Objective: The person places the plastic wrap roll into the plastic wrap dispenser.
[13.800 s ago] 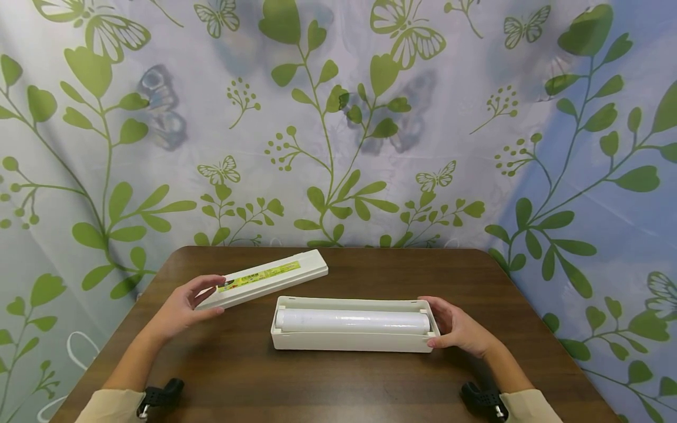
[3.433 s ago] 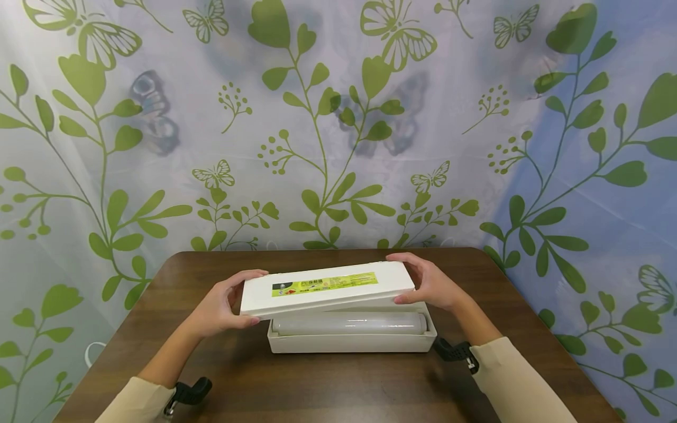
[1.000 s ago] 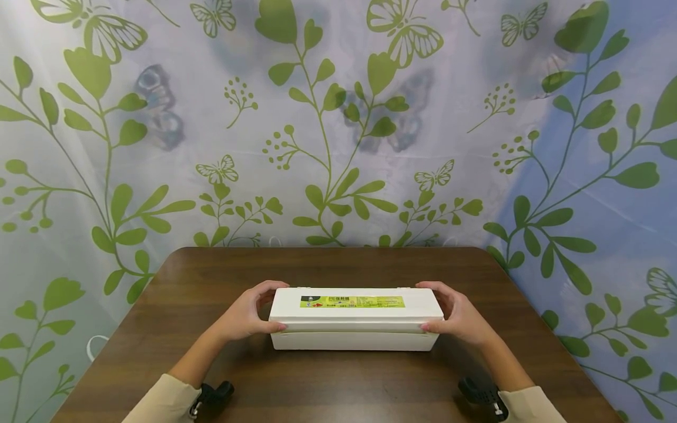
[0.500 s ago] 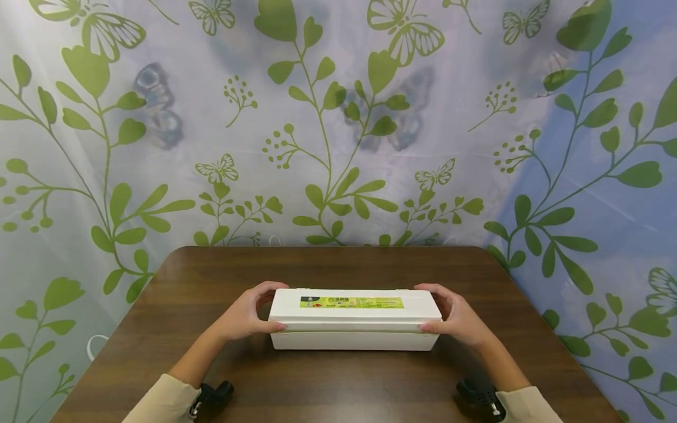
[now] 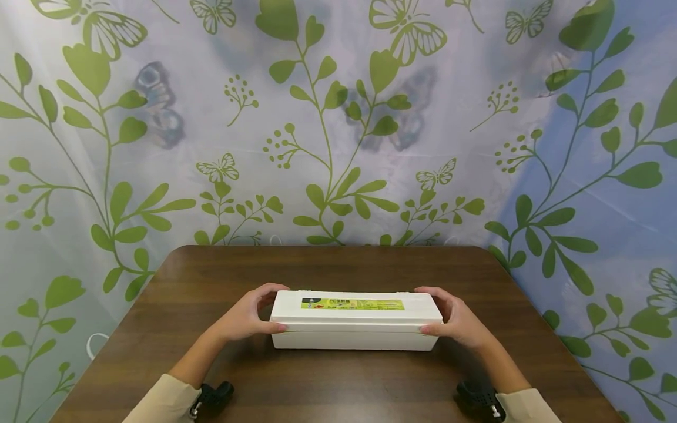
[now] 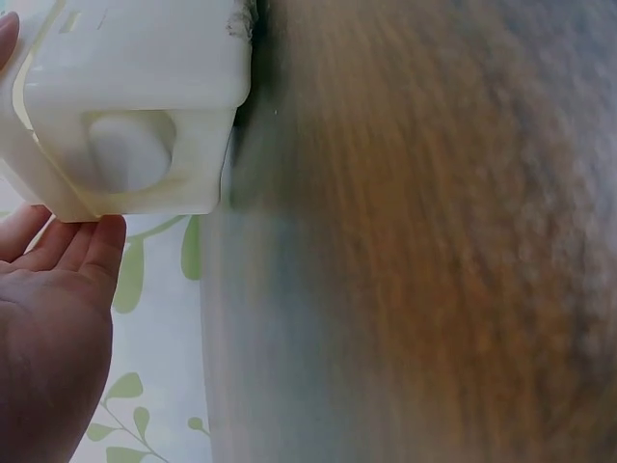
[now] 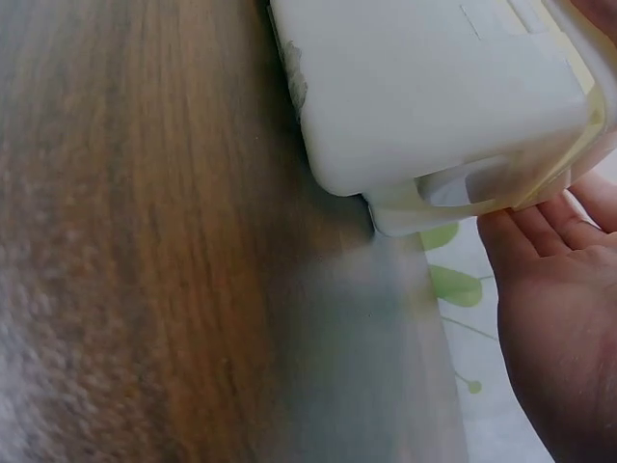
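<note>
A long white cling film box stands on the table in the head view, its lid [image 5: 412, 311] seated over its base [image 5: 354, 341]. The lid bears a yellow-green label [image 5: 352, 304]. My left hand [image 5: 245, 314] grips the lid's left end, thumb on the front face and fingers round the back. At the right end, my right hand [image 5: 461, 317] holds the lid the same way. Through an opening in the box's end, the left wrist view shows the round end of the film roll [image 6: 135, 154]; the rest of the roll is hidden inside.
The brown wooden table [image 5: 338, 382] has rounded far corners. Behind it hangs a pale curtain [image 5: 338, 147] printed with green leaves and butterflies. A black wrist strap [image 5: 214, 396] is on the left arm, and another strap [image 5: 478, 399] on the right.
The lid, first lying at the left, was lifted by both hands over the base and lowered onto it, covering the roll. Over the last half second the seam between lid and base has narrowed.
</note>
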Demonstrator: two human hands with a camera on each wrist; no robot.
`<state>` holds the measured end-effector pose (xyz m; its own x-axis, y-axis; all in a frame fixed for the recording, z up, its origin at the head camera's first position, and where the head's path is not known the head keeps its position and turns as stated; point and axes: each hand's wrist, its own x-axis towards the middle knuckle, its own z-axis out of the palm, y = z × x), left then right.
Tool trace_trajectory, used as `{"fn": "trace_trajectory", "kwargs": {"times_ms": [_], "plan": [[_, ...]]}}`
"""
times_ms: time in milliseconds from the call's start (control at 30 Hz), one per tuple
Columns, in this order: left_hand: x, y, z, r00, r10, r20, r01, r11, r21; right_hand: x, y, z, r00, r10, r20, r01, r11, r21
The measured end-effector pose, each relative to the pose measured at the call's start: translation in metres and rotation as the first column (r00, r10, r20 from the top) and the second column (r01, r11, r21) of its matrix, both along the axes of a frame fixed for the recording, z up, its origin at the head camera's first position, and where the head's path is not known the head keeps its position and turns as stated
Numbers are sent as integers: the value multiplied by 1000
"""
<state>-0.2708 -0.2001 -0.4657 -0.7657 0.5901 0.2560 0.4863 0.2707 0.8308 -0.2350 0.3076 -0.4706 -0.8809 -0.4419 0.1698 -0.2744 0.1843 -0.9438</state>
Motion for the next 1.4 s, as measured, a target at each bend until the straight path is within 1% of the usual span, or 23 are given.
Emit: {"fn": "trace_trajectory", "kwargs": {"times_ms": [300,600,833,1167,1300,1400], "plan": [[0,-2,0,1000,8,4,-8,1000,-17,0,0,-1,1000,16,23,-15,1000,-22],[1,-2,-2,1000,8,-15,-8,1000,-17,1,3,-5,1000,13,19,-12,1000,-5],[0,-3,-4,1000,-16,-8,16,1000,5,2,4,-6,1000,29,11,-29,1000,-9],[1,-7,-5,997,-53,48,52,998,23,2,5,-10,998,60,-9,-60,998,-22],[2,-8,-5,995,-74,63,72,997,31,4,5,-11,998,57,-20,-57,998,-16],[3,-8,-5,994,-88,66,86,996,21,7,5,-11,998,48,-30,-48,999,-5]]}}
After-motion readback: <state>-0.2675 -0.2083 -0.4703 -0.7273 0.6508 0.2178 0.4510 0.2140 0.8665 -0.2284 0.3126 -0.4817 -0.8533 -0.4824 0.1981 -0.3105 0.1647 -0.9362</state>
